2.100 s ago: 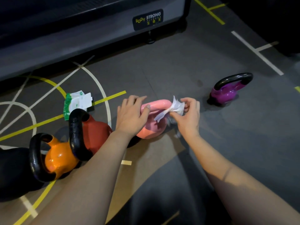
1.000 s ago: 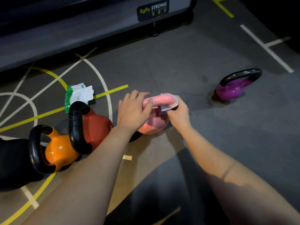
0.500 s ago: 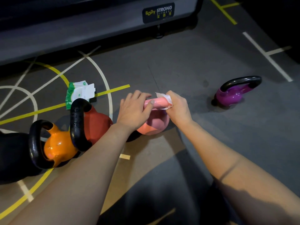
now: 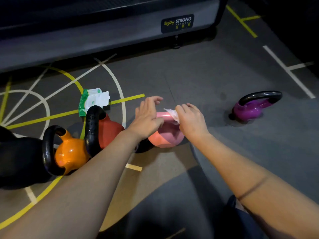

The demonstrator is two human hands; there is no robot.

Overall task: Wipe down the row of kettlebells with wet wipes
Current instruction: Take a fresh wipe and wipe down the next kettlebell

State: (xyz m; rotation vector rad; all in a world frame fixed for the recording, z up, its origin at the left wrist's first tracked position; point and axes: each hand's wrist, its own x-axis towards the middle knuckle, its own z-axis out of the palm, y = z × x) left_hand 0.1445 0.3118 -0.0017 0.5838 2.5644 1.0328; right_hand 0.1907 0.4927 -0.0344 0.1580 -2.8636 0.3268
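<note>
At frame centre, both hands hide most of the handle of the pink kettlebell point(image 4: 165, 138); the black kettlebell point(image 4: 15, 161) is cut off at the left edge. The left hand point(image 4: 148, 118) is loosely spread, its contact unclear, while the right hand point(image 4: 191, 119) curls over a wet wipe point(image 4: 172, 113) on the handle.

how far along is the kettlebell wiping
Done, seemingly: the red kettlebell has a wet-looking handle. In hand: the right hand presses a wet wipe on the pink kettlebell handle, left hand open alongside. Left: likely the purple kettlebell; the orange kettlebell and black kettlebell can't be judged.
</note>
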